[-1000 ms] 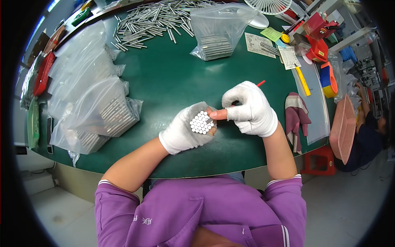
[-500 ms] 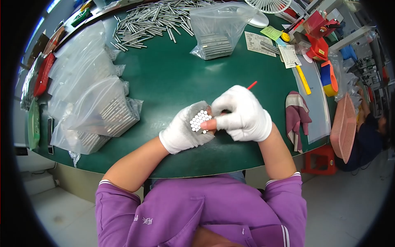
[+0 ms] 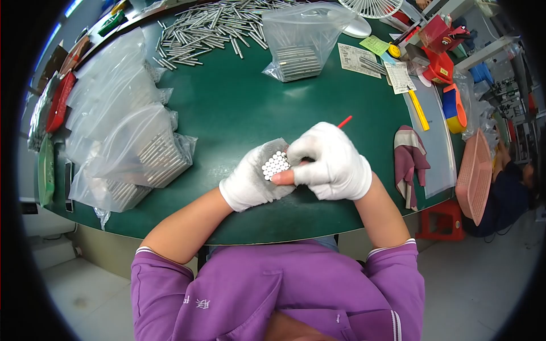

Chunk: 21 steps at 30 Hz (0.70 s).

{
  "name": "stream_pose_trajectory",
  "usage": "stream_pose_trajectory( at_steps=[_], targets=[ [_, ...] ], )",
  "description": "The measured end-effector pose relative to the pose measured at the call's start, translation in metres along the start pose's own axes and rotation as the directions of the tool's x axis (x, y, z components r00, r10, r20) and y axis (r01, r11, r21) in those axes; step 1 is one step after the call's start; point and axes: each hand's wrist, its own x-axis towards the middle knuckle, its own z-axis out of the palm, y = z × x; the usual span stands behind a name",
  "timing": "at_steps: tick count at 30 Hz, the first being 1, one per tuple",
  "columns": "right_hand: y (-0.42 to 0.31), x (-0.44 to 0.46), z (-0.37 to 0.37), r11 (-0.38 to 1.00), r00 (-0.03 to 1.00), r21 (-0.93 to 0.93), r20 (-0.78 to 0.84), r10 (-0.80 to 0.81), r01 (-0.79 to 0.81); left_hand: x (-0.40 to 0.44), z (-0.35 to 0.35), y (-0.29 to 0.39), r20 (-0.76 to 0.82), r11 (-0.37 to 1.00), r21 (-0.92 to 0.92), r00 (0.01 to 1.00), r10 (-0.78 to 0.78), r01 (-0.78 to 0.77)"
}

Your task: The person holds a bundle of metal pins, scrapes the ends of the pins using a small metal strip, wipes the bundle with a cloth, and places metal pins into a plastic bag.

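Observation:
My left hand, in a white glove, is wrapped round a bundle of thin metal rods whose round bright ends face up at me. My right hand, gloved with a bare thumb tip, is bent against the bundle's right side. Its thumb lies at the lower right edge of the rod ends. A thin red stick sticks out behind the right hand, its other end hidden by the glove, so its kind does not show. The fingers behind the rods are hidden.
Loose metal rods lie piled at the back of the green table. A clear bag of rods sits beside them, and more bagged rods are on the left. At right lie a striped cloth, a yellow cutter and a pink basket.
My right thumb has shifted slightly left and down along the bundle's edge. The separate rod end seen below the bundle no longer shows. The red stick has dipped a little to the left.

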Motion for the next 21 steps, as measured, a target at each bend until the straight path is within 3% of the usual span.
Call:
stream_pose_trajectory(
  at_steps=[1, 3, 4, 5, 7, 9, 10, 11, 13, 14, 15, 18, 20, 21],
  targets=[
    [-0.006, 0.003, 0.0, 1.0, 1.0, -0.028, 0.03, 0.002, -0.001, -0.001, 0.0, -0.002, 0.004, 1.0, 0.003, 1.0, -0.002, 0.002],
    [0.007, -0.003, -0.001, 0.999, 0.997, 0.027, -0.069, -0.022, 0.023, -0.004, 0.002, -0.01, -0.042, 0.995, -0.043, 0.995, -0.096, 0.094],
    [0.017, -0.011, -0.009, 0.999, 0.998, 0.042, -0.053, -0.026, 0.028, 0.002, -0.002, -0.012, 0.11, 0.959, -0.115, 0.963, -0.247, 0.259],
    [0.018, -0.018, -0.018, 0.998, 0.998, 0.014, -0.016, 0.056, -0.056, 0.002, -0.001, -0.014, 0.109, 0.96, -0.117, 0.964, -0.244, 0.256],
    [0.014, -0.016, -0.015, 0.997, 0.997, 0.022, -0.032, 0.072, -0.071, 0.004, 0.003, -0.016, 0.07, 0.974, -0.149, 0.984, -0.161, 0.17],
    [0.005, -0.005, 0.0, 0.999, 0.996, 0.036, -0.092, -0.015, 0.018, 0.002, 0.001, 0.0, 0.03, 0.99, -0.083, 0.994, -0.108, 0.111],
    [-0.001, -0.004, 0.0, 1.0, 1.0, 0.001, 0.019, 0.004, -0.004, 0.001, 0.0, 0.007, -0.007, 0.999, -0.012, 0.999, -0.053, 0.053],
    [0.003, -0.005, -0.001, 1.0, 1.0, 0.004, 0.014, 0.004, -0.004, 0.001, -0.001, 0.002, -0.005, 0.998, -0.008, 0.998, -0.056, 0.056],
    [0.013, -0.012, -0.01, 0.999, 0.999, 0.043, -0.029, 0.021, -0.02, 0.003, 0.0, -0.01, 0.093, 0.975, -0.043, 0.973, -0.213, 0.218],
    [0.015, -0.02, -0.015, 0.996, 0.996, 0.024, -0.023, 0.088, -0.087, 0.004, 0.003, -0.009, 0.055, 0.972, -0.165, 0.986, -0.16, 0.167],
    [0.015, -0.018, -0.016, 0.996, 0.996, 0.022, -0.018, 0.086, -0.085, 0.004, 0.002, -0.011, 0.051, 0.972, -0.168, 0.986, -0.157, 0.164],
    [0.002, -0.005, -0.005, 0.998, 1.0, 0.055, -0.028, 0.011, -0.01, 0.002, 0.0, -0.011, 0.118, 0.965, -0.149, 0.973, -0.198, 0.214],
    [0.004, -0.004, 0.0, 0.999, 0.999, 0.038, -0.031, -0.036, 0.037, 0.001, 0.001, 0.007, -0.019, 0.999, -0.018, 0.999, -0.04, 0.04],
    [0.012, -0.007, 0.0, 0.996, 0.995, 0.054, -0.072, -0.073, 0.077, 0.001, 0.001, 0.003, -0.017, 0.999, -0.017, 0.999, -0.044, 0.044]
  ],
)
